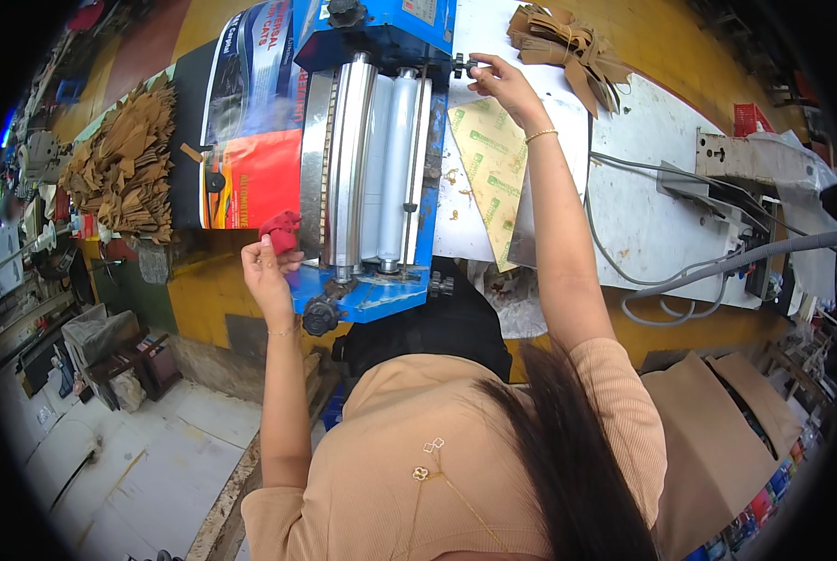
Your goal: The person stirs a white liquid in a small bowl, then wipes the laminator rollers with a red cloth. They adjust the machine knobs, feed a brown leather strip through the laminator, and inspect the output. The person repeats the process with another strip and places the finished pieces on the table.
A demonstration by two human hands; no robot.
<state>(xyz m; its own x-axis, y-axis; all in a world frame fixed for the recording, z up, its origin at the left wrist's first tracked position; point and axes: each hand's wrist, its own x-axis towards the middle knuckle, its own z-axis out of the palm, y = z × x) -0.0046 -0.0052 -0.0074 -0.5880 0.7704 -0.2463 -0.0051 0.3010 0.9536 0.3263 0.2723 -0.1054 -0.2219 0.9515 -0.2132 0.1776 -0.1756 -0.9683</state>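
A blue machine (372,297) with shiny metal rollers (351,168) stands in front of me. My left hand (269,271) pinches a crumpled red cloth (281,230) beside the machine's near left corner. At the far right side of the machine, my right hand (507,89) has its fingertips closed on a small black knob (464,65). Another black knob (322,316) sticks out at the near left corner, and one more knob (441,284) at the near right.
Left of the machine lie a printed plastic sheet (250,178) and a heap of brown cut pieces (124,168). A tied bundle of brown strips (568,47) rests at the far right, near a patterned paper sheet (489,178). Grey cables and a hose (718,266) cross the white table.
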